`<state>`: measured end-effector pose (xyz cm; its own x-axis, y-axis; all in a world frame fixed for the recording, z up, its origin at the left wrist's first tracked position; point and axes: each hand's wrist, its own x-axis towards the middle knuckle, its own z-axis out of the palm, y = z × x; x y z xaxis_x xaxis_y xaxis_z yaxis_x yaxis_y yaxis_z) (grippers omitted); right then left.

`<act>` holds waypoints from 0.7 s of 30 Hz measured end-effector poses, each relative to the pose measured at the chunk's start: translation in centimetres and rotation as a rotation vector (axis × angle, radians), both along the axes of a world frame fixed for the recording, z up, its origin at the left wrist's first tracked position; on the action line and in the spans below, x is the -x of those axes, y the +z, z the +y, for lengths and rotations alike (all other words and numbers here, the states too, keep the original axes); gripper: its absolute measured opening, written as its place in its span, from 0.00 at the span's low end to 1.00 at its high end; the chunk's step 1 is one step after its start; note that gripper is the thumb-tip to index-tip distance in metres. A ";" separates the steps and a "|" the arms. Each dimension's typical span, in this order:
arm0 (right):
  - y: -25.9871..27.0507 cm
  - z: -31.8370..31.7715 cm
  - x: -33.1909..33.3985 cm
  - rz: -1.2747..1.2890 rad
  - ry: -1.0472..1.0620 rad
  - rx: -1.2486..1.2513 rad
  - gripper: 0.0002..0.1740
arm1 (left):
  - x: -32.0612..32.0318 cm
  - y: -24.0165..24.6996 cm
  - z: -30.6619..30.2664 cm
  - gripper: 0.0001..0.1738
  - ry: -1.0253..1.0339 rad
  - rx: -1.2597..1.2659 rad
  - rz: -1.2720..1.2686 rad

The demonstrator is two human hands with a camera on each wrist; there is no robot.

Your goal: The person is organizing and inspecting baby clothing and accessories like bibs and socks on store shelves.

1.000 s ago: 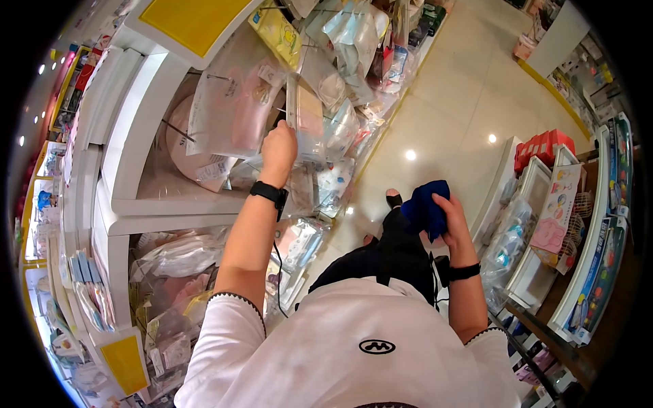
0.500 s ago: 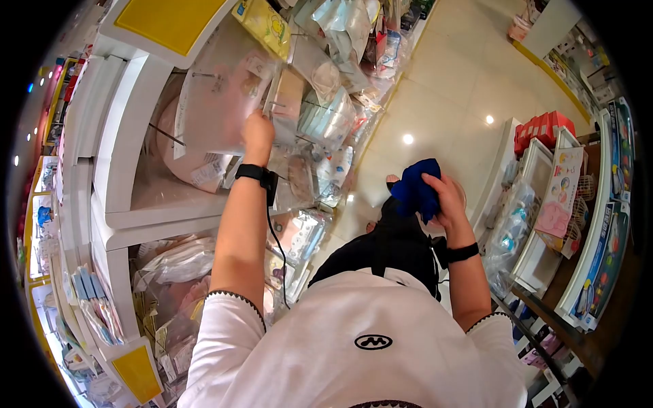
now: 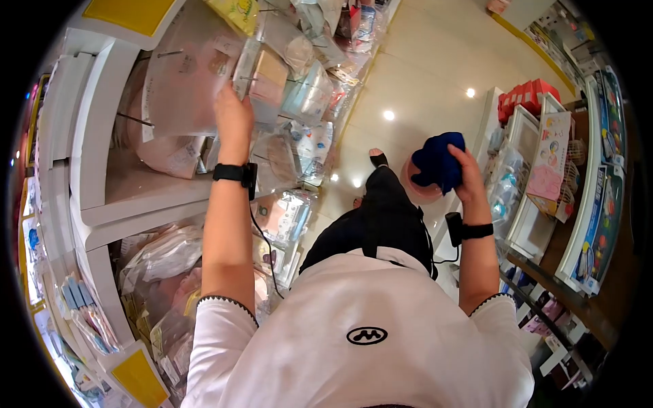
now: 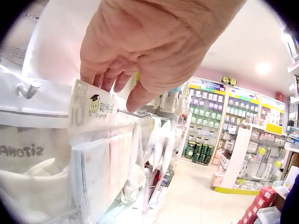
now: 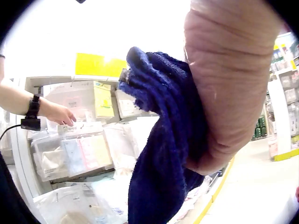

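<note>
My left hand (image 3: 235, 122) is at the hanging packets on the left shelf, its fingertips right at the top of a clear packet (image 4: 96, 154) of pale blue, pink and cream cloths. A printed header with a small cartoon face tops that packet, and a metal hook (image 4: 140, 113) shows beside the thumb. From the right wrist view, the fingers of this hand look loosely extended and spread. My right hand (image 3: 468, 173) grips a crumpled dark blue towel (image 5: 168, 135), which droops below the fingers. Part of its fingers is hidden behind the fabric.
Large clear bags with pink contents (image 3: 183, 88) hang left of my left hand. More wrapped goods fill the lower shelf (image 3: 163, 272). On the right, a rack holds red boxes (image 3: 527, 96) and a pink box (image 3: 547, 170). A round pink stool (image 3: 420, 187) stands under the towel.
The left hand has shifted left in the head view and its fingers look looser at the packets. The right hand has moved slightly right and up with the towel. The whole view has turned a little.
</note>
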<state>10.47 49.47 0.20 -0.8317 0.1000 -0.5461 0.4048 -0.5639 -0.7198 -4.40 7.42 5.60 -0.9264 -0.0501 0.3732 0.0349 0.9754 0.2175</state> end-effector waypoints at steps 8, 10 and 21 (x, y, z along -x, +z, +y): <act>0.7 10.7 -7.4 0.010 -0.455 -0.298 0.16 | -5.4 1.8 4.7 0.15 -0.276 -0.191 0.184; 0.1 12.3 -9.3 -0.004 -0.508 -0.278 0.14 | -6.7 1.2 5.4 0.14 -0.317 -0.303 0.121; -3.6 10.1 -11.0 -0.127 -0.207 -0.285 0.17 | -14.4 -2.8 5.7 0.12 -0.121 -1.020 -0.028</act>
